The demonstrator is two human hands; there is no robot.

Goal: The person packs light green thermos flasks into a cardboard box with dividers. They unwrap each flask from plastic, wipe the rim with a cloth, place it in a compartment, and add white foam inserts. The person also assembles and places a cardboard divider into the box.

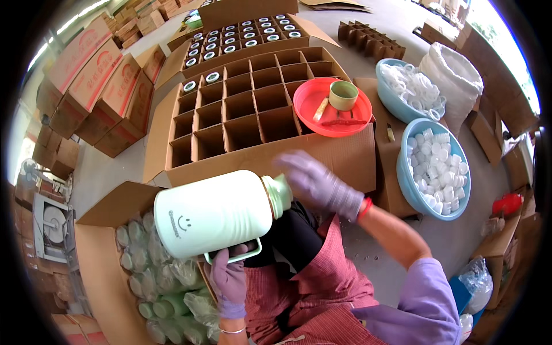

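Note:
My left hand, in a purple-grey glove, is closed round the handle of a mint-green thermos jug. The jug lies sideways above my lap, its smiling-face print toward me. Its narrower green top points right. Close beside that top is my right hand, gloved alike; its fingers are smeared by motion, and I cannot tell whether they touch it. Below the jug, an open carton holds several green jugs in clear plastic bags.
Ahead stands a divided carton with two jugs in its far-left cells. A red basin on it carries a green cup and a knife. Blue basins at right hold white rings and white caps. Stacked cartons stand left.

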